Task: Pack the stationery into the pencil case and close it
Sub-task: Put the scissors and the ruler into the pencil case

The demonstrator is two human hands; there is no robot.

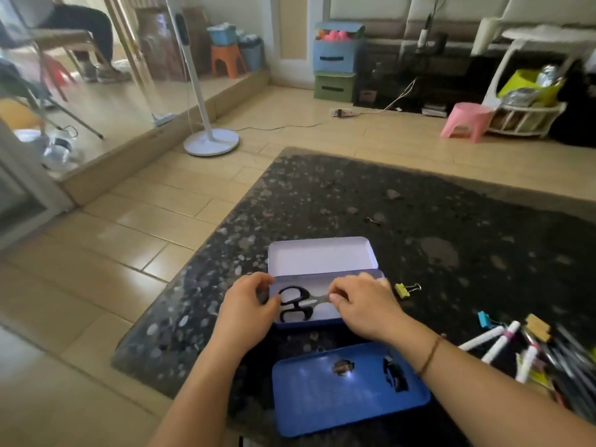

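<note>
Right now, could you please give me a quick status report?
Left hand steadies the case; right hand pinches the scissors inside. Lid up. Clip and pens still out.

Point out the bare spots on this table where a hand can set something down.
Free: dark speckled tabletop beyond the open blue tin pencil case, past the yellow binder clip. Also the strip left of it. Crowded: right edge, heaped white markers and pens.

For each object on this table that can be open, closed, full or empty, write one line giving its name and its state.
Open pencil case: lid raised, scissors inside.
Scissors: lying flat in the case, blades under the right hand.
Blue tin: closed, nearer the person.
Yellow binder clip: loose on the table.
Markers: capped, still outside the case.
Left hand: at the case's left end.
</note>
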